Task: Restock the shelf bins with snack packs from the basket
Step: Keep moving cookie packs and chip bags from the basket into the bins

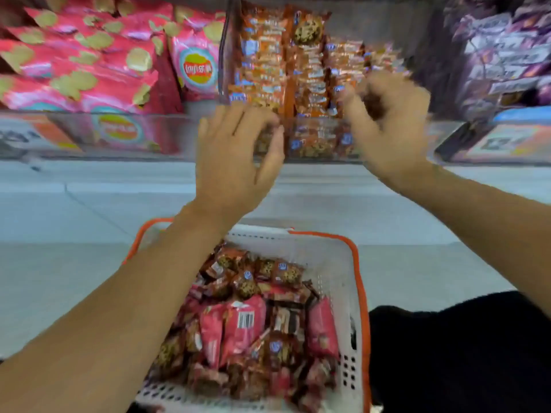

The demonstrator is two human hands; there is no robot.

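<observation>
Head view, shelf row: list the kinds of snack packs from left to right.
Pink chip bags → orange cookie packs in the clear middle bin → purple packs.

A white basket (334, 263) with an orange rim sits on the floor, heaped with red and brown snack packs (253, 317). Above, the clear middle shelf bin (316, 138) holds orange cookie packs (298, 70) in rows.

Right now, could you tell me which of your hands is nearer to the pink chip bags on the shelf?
Left. The left hand is just right of the pink chip bags; the right hand is farther right, at the cookie-pack bin.
</observation>
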